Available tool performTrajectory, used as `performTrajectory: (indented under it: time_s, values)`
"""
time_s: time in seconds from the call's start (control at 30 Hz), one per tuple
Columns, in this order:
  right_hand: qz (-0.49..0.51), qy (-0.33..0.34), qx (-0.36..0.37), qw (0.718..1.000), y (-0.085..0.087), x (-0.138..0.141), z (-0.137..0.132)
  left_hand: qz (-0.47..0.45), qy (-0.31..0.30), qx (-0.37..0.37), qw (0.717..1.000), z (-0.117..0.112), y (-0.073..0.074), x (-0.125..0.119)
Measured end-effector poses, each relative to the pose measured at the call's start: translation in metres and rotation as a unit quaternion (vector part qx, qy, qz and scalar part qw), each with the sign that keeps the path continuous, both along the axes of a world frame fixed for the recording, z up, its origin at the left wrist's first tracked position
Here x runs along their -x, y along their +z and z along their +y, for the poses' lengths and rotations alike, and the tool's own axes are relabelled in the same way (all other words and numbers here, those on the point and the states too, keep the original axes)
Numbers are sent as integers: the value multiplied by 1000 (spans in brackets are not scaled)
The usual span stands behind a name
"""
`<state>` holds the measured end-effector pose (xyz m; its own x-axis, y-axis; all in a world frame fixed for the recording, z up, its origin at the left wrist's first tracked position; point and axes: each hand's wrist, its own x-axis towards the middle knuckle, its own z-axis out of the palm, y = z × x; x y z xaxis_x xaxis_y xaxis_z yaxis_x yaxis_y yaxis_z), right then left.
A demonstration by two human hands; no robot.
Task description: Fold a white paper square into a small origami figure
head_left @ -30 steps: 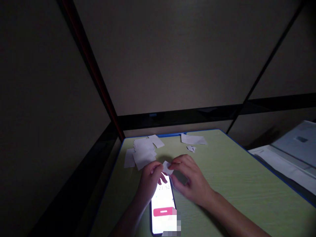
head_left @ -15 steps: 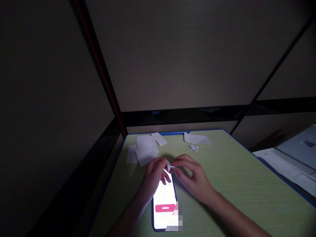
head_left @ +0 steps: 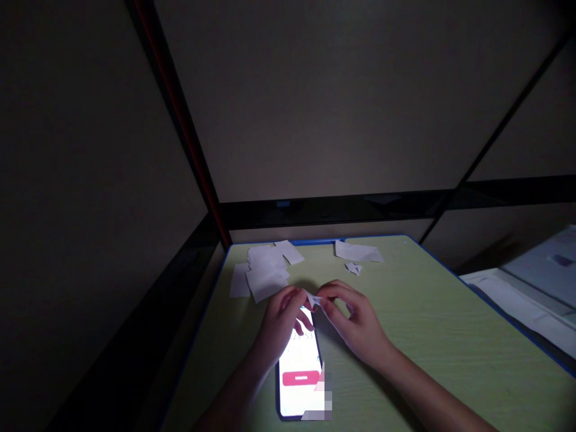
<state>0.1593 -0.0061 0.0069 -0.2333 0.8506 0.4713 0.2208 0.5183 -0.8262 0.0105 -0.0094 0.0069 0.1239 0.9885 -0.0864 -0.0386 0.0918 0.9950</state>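
Between my fingertips is a small folded piece of white paper [head_left: 314, 300], held above the top of a lit phone. My left hand [head_left: 282, 318] pinches its left side, with the lower fingers hanging loosely over the screen. From the right, the thumb and forefinger of my right hand [head_left: 357, 318] close on the other side. The phone [head_left: 300, 399] lies on the table with a bright white screen, dark digits and a red button; my left hand covers part of its upper end.
White paper pieces [head_left: 266, 273] overlap at the table's far left. A paper strip [head_left: 359, 252] and a small folded paper [head_left: 353, 269] lie far right of centre. The green table [head_left: 432, 312] has a blue edge. Beside it, right, sits a pale box-like object [head_left: 540, 270].
My right thumb and forefinger have shifted slightly, and the folded paper now shows stretched between both hands' fingertips. My left hand has barely moved.
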Motion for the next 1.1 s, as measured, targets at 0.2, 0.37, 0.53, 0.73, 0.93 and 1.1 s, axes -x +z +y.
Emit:
performTrajectory:
  time_s: [0.2, 0.37, 0.53, 0.73, 0.93, 1.1]
  values:
    - [31, -39, 61, 997, 1, -8, 5, 51, 39, -109, 992, -4, 4, 1]
    - [29, -19, 106, 994, 0, -9, 7, 76, 3, -108, 991, -6, 1, -4]
    - [61, 25, 142, 988, 0, -3, 4, 65, 55, -86, 993, -2, -3, -4]
    - [104, 76, 201, 971, -2, 2, 5, 70, 39, -81, 994, -2, -4, -2]
    - [74, 79, 211, 971, -2, -1, 6, 94, 59, -139, 984, 1, -3, 0]
    - [96, 31, 175, 979, -2, 1, 7, 67, 43, -93, 992, 1, -2, -3]
